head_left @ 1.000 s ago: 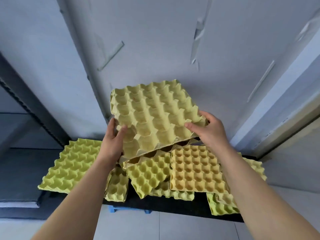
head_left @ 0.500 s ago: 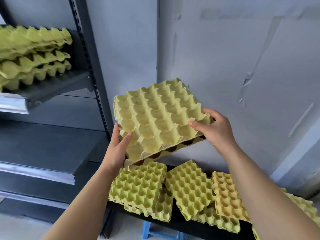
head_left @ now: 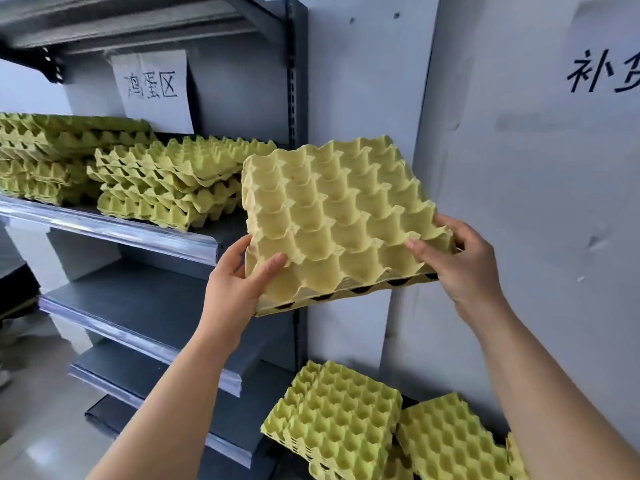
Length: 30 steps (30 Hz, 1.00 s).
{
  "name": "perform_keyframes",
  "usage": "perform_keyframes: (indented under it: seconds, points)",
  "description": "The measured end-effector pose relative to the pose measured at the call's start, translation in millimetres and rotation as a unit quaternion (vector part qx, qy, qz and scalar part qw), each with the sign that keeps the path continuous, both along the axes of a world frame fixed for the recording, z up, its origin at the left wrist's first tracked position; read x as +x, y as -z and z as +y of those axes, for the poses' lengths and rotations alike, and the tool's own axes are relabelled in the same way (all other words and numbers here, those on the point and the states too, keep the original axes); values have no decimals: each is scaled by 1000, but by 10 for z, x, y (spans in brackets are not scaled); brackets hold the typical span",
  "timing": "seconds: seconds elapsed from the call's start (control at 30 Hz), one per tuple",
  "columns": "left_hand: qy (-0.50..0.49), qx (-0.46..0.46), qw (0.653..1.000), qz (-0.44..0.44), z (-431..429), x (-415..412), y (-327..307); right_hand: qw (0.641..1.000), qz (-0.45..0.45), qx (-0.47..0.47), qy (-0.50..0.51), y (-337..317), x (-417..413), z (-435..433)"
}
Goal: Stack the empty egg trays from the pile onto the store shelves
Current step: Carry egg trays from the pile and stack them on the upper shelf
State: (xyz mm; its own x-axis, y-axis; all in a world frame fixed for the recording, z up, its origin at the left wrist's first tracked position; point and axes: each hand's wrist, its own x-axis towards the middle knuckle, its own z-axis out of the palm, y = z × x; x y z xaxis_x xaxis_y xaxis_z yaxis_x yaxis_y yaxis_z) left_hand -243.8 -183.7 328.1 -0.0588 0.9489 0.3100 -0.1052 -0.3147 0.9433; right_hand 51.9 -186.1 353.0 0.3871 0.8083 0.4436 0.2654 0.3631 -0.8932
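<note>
I hold a pale yellow egg tray (head_left: 343,216) in the air, tilted, just right of the grey shelf unit's upright post. My left hand (head_left: 239,282) grips its near left corner, thumb on top. My right hand (head_left: 460,265) grips its near right edge. A second tray edge seems to show beneath it. On the upper shelf (head_left: 114,230) sit stacks of green-yellow trays (head_left: 173,188), with more further left (head_left: 45,157). The pile of loose trays (head_left: 339,420) lies low at the bottom right.
The shelf unit's dark upright post (head_left: 298,98) stands just behind the held tray. Lower grey shelves (head_left: 145,306) are bare. A paper sign (head_left: 152,88) hangs above the stacks. A white wall (head_left: 519,168) with writing fills the right side.
I have lifted the tray from above the pile up to upper-shelf height, and my view has swung up and left so the stacked shelf now shows fully.
</note>
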Motion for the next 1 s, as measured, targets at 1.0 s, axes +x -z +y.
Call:
perform_keyframes:
  seconds: [1.0]
  points:
    - [-35,131,981,139,1270,-3259,-1191,999,47,17,-11,-1134,-3241,1510]
